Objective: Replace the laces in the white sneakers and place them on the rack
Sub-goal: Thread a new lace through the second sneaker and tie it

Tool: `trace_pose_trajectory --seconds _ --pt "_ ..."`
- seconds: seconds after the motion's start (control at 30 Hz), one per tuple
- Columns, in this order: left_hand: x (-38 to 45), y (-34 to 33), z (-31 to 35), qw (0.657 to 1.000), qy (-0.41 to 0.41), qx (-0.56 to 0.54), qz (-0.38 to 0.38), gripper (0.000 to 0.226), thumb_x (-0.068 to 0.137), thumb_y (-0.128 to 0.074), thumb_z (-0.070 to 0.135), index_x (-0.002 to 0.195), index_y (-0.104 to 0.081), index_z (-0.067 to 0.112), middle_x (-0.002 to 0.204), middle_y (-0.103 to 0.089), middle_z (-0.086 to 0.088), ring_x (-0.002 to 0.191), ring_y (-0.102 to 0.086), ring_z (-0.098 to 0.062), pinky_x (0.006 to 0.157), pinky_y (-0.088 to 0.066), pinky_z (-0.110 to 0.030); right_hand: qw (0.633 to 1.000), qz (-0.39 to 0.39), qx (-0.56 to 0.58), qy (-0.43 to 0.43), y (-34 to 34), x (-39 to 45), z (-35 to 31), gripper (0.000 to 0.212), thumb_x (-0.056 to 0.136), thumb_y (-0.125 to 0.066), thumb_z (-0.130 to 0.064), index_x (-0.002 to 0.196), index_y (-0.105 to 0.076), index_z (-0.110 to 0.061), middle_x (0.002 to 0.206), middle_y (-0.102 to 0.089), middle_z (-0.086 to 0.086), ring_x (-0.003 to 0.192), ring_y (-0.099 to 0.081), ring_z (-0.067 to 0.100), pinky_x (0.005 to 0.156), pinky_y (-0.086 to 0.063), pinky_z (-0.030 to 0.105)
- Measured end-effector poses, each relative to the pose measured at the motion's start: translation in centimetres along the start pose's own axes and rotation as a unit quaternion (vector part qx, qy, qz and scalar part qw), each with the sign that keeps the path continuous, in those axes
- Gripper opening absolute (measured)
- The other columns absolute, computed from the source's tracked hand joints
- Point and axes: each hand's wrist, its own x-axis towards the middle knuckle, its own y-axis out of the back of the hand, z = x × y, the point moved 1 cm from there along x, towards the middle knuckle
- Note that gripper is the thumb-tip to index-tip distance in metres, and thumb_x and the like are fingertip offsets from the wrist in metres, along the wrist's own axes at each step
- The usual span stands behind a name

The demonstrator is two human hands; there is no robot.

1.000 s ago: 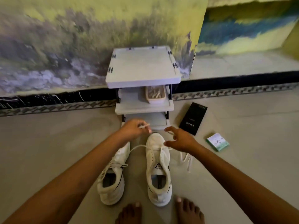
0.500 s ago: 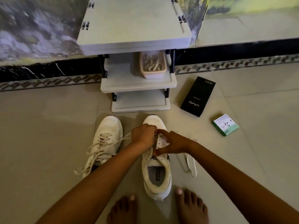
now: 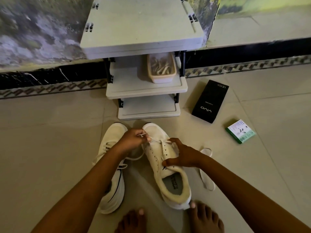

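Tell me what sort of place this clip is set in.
Probably a home floor beside a wall: a small grey shoe rack stands on a tiled floor, with sneakers and a phone box lying there.

Two white low-top sneakers on the tiled floor before a grey plastic rack

The right white sneaker (image 3: pixel 165 163), tilted with its opening up, lies under the right hand's fingers (image 3: pixel 173 142); its white flat lace (image 3: pixel 152 138) runs from the eyelets to the left hand's fingertips (image 3: pixel 143 133). The left white sneaker (image 3: pixel 112 167) lies just left of them. The three-tier grey rack (image 3: pixel 143 39) stands beyond the fingertips.
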Motion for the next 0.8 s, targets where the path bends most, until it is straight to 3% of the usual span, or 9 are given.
trace_pose_trajectory --seconds 0.1,0.23,0.43,0.63,0.8 --pt "-0.3 -0.1 0.0 0.999 -0.001 0.038 -0.002 0.023 0.085 -0.068 0.024 0.106 -0.063 0.019 0.115 -0.061 -0.001 0.109 -0.055 -0.02 0.092 -0.044 -0.031 0.999 0.012 -0.049 -0.004 0.4 -0.5 -0.4 0.09 0.072 -0.071 -0.057 0.141 -0.016 -0.038 0.127 -0.047 0.004 0.1 -0.047 0.014 0.086 -0.043 0.027" --pt "-1.4 -1.5 0.4 0.987 -0.02 0.161 0.006 0.03 0.082 -0.068 0.039 0.106 -0.058 0.025 0.107 -0.062 0.003 0.095 -0.058 -0.015 0.079 -0.046 -0.028 0.988 0.068 -0.137 0.029 1.2 -0.6 -1.9 0.095 0.07 -0.07 -0.061 0.144 -0.015 -0.039 0.126 -0.044 0.005 0.11 -0.052 0.023 0.084 -0.045 0.029" --pt "-0.8 -3.6 1.5 0.953 -0.048 0.288 0.085 0.025 0.088 -0.058 0.043 0.105 -0.056 0.024 0.103 -0.064 -0.001 0.093 -0.061 -0.021 0.077 -0.05 -0.031 0.983 0.019 -0.18 0.041 0.7 0.2 -1.8 0.085 0.08 -0.058 -0.063 0.145 -0.006 -0.046 0.13 -0.041 0.007 0.114 -0.048 0.023 0.089 -0.041 0.029" --pt "-0.4 -4.3 0.4 0.959 -0.048 0.271 0.075 0.02 0.095 -0.049 0.038 0.107 -0.053 0.022 0.104 -0.064 -0.003 0.089 -0.059 -0.02 0.069 -0.045 -0.028 0.991 0.072 -0.113 0.015 -0.9 -0.1 -0.8 0.075 0.082 -0.051 -0.066 0.143 -0.011 -0.05 0.141 -0.041 0.004 0.121 -0.048 0.022 0.095 -0.043 0.032" --pt "-0.3 -4.3 1.2 0.953 -0.069 0.281 0.091 0.013 0.095 -0.05 0.032 0.104 -0.056 0.024 0.101 -0.063 -0.001 0.088 -0.058 -0.018 0.065 -0.039 -0.024 0.983 0.144 -0.111 -0.003 -2.8 -0.5 -0.6 0.063 0.088 -0.035 -0.068 0.143 -0.01 -0.05 0.132 -0.047 0.008 0.114 -0.052 0.024 0.09 -0.046 0.033"
